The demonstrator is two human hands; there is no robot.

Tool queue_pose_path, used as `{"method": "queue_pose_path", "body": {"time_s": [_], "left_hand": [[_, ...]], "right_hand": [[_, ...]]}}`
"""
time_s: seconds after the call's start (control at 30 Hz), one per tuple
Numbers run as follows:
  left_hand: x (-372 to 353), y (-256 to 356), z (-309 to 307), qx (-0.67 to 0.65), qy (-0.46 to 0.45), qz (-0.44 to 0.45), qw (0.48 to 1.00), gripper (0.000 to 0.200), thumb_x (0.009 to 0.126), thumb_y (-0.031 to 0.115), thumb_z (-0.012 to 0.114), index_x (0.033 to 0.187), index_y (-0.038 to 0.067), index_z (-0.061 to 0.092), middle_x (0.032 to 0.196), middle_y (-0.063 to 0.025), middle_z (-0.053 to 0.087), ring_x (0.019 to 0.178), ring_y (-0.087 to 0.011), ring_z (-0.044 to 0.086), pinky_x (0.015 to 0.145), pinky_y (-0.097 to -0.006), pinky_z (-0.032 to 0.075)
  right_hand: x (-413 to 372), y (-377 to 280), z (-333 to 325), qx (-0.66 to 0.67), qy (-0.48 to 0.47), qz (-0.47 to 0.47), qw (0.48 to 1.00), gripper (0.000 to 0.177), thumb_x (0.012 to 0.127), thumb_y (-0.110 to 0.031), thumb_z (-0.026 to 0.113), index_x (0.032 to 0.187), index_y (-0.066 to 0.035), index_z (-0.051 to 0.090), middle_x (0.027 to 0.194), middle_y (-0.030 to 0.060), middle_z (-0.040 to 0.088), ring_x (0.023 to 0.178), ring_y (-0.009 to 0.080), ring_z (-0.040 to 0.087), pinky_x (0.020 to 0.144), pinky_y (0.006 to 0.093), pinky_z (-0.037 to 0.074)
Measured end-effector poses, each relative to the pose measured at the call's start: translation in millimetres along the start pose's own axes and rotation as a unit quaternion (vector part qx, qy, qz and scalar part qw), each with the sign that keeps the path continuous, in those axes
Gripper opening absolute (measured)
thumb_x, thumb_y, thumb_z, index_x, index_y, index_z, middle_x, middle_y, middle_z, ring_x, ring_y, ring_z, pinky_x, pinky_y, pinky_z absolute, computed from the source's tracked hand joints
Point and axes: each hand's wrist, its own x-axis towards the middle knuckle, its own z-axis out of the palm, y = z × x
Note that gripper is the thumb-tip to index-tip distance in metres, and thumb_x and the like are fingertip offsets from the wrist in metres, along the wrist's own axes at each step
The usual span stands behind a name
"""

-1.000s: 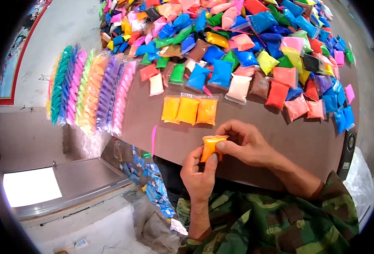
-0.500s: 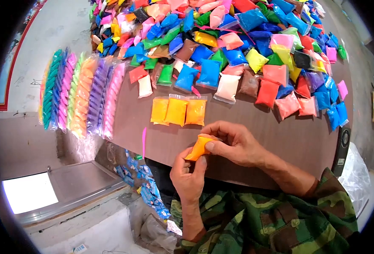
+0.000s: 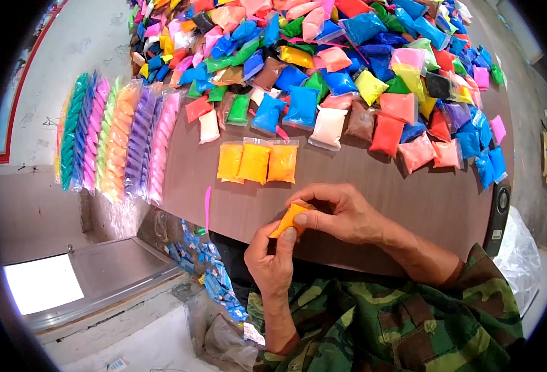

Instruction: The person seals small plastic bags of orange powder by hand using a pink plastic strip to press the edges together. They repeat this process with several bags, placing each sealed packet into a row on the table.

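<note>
Between my two hands, above the table's front edge, is a small orange-yellow plastic packet (image 3: 289,218). My left hand (image 3: 272,257) pinches its lower end between thumb and fingers. The upper end is gripped by my right hand (image 3: 341,214), thumb pressed on the front and fingers curled behind. Part of the packet is covered by my fingers. Just beyond my hands, three similar packets lie side by side: a left one (image 3: 229,162), a middle one (image 3: 255,161) and a right one (image 3: 282,163).
A large heap of colourful packets (image 3: 301,105) covers the table's far side. Twisted colourful strands in clear sleeves (image 3: 122,142) hang over the left edge. A pink strip (image 3: 208,209) lies near the front edge, and a black device (image 3: 500,208) sits at the right edge.
Both hands and the packet sit slightly lower and further left in view, and the whole table scene has shifted a little left too. My grip on the packet stays much the same.
</note>
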Motion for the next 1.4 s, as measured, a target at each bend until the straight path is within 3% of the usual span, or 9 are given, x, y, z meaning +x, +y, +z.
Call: {"method": "queue_pose_path", "body": {"time_s": [0.17, 0.47, 0.67, 0.97, 1.07, 1.4], "left_hand": [[3, 4, 7, -0.005, 0.036, 0.014, 0.999, 0.023, 0.098, 0.016, 0.074, 0.109, -0.004, 0.071, 0.096, -0.0107, 0.075, 0.088, -0.0150, 0.070, 0.081, -0.0286, 0.056], [2, 2, 4, 0.012, 0.017, 0.008, 1.000, 0.024, 0.098, 0.017, 0.075, 0.109, -0.004, 0.072, 0.096, -0.0102, 0.075, 0.087, -0.0141, 0.069, 0.081, -0.0273, 0.056], [-2, -2, 2, -0.048, 0.021, -0.018, 0.998, 0.032, 0.097, 0.023, 0.077, 0.112, -0.005, 0.071, 0.100, -0.0102, 0.073, 0.089, -0.0136, 0.068, 0.081, -0.0269, 0.056], [0, -24, 5, -0.185, -0.002, -0.044, 0.982, 0.038, 0.093, 0.029, 0.083, 0.108, -0.004, 0.071, 0.093, -0.0061, 0.071, 0.082, -0.0104, 0.064, 0.078, -0.0240, 0.053], [-2, -36, 2, -0.247, -0.036, -0.083, 0.965, 0.043, 0.092, 0.029, 0.082, 0.114, -0.004, 0.064, 0.100, -0.0115, 0.071, 0.084, -0.0185, 0.068, 0.077, -0.0307, 0.057], [-2, -28, 7, -0.302, -0.042, -0.102, 0.947, 0.048, 0.092, 0.031, 0.083, 0.117, -0.004, 0.063, 0.101, -0.0123, 0.071, 0.080, -0.0196, 0.068, 0.072, -0.0302, 0.057]], "right_hand": [[-1, 2, -2, 0.012, -0.009, 0.000, 1.000, 0.022, 0.101, -0.011, 0.069, 0.118, 0.003, 0.068, 0.103, 0.0038, 0.071, 0.094, 0.0096, 0.065, 0.083, 0.0265, 0.056], [-1, 0, 1, 0.013, -0.006, 0.000, 1.000, 0.023, 0.101, -0.012, 0.071, 0.117, 0.003, 0.069, 0.101, 0.0036, 0.072, 0.091, 0.0098, 0.067, 0.081, 0.0265, 0.057], [1, 3, -3, 0.041, 0.023, 0.005, 0.999, 0.024, 0.100, -0.015, 0.073, 0.116, 0.002, 0.072, 0.102, 0.0027, 0.072, 0.093, 0.0095, 0.067, 0.083, 0.0265, 0.056], [1, -2, -14, 0.064, 0.037, 0.066, 0.995, 0.027, 0.098, -0.021, 0.076, 0.113, 0.001, 0.076, 0.101, 0.0036, 0.075, 0.093, 0.0094, 0.067, 0.083, 0.0261, 0.056], [1, -1, -16, 0.102, 0.030, 0.066, 0.992, 0.027, 0.098, -0.022, 0.076, 0.111, 0.002, 0.076, 0.100, 0.0034, 0.075, 0.090, 0.0093, 0.067, 0.081, 0.0263, 0.056], [3, 0, -12, 0.071, 0.043, 0.036, 0.996, 0.026, 0.100, -0.021, 0.074, 0.109, 0.003, 0.077, 0.098, 0.0034, 0.074, 0.089, 0.0093, 0.067, 0.080, 0.0264, 0.057]]}}
